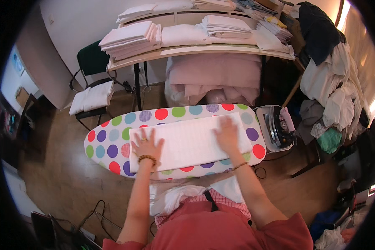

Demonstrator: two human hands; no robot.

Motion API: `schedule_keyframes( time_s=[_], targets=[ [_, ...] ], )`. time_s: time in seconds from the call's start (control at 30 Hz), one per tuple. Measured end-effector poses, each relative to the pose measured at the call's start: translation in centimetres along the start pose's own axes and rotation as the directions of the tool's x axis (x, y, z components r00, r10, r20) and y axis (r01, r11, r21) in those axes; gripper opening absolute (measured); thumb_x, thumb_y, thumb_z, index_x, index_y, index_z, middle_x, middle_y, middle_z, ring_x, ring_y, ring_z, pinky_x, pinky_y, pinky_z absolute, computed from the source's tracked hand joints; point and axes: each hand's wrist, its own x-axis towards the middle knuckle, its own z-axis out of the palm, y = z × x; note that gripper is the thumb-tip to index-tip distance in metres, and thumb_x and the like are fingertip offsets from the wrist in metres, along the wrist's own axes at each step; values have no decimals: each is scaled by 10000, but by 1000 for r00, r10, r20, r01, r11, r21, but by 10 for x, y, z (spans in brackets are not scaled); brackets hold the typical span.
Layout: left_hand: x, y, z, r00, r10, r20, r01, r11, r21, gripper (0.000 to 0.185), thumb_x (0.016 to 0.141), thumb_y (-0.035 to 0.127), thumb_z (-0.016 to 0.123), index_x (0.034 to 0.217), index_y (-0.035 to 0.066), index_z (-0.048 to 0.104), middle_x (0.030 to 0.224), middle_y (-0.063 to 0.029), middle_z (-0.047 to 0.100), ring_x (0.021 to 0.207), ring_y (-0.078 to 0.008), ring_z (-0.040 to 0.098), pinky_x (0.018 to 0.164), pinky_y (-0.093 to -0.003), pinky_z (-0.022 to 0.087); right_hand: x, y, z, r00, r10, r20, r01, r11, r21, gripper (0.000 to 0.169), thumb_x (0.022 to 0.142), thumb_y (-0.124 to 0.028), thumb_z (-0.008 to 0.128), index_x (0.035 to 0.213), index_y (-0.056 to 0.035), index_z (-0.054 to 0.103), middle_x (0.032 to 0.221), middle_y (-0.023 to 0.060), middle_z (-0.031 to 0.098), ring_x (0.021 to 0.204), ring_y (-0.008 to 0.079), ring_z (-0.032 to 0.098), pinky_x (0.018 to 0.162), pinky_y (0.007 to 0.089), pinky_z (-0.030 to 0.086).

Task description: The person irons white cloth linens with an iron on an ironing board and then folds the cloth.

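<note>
A white cloth point(187, 143), folded into a long rectangle, lies flat across a polka-dot ironing board point(106, 140). My left hand point(147, 146) rests on the cloth's left end, palm down with the fingers spread. Towards the right end, my right hand point(226, 136) is over the cloth, palm down and slightly blurred; its fingers are apart. Neither hand grips anything. An iron point(276, 125) sits on the metal rest at the board's right end, with a pink cloth point(287, 119) around its handle.
Beyond the board, a table point(187, 51) bears stacks of folded white cloth point(129, 39). Large pale bundles point(215, 75) sit beneath it. A chair point(92, 59) at left holds folded white cloths point(92, 97). Heaped garments point(328, 90) stand at right. A cord point(261, 172) hangs near the board's right end.
</note>
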Motion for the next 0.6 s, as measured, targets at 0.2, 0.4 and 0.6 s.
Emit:
schedule_keyframes(
  time_s=[0.2,0.4,0.6],
  targets=[
    [5,-20,2,984,-180,-16,178,982,-59,757,856,621,324,1447,172,173,1504,-166,52,1390,-334,35,1080,-556,54,-13,56,-35,984,143,104,-150,987,63,606,841,-263,569,1375,-79,349,1405,209,300,1273,311,337,1026,449,296],
    [-42,89,26,995,64,-76,-73,989,-126,892,815,642,400,1419,16,202,1488,-219,78,1384,-357,52,1083,-543,43,-24,73,-89,892,61,449,-443,325,836,682,688,119,571,1320,-115,469,1341,123,427,1201,214,433,997,281,340],
    [-27,154,24,971,217,-97,-238,895,-378,959,827,656,364,1387,-92,147,1454,-293,97,1367,-399,72,1115,-421,77,-24,59,-115,913,-36,407,-405,-207,890,725,661,145,517,1342,-91,433,1353,117,420,1184,207,463,990,294,383]
  ],
)
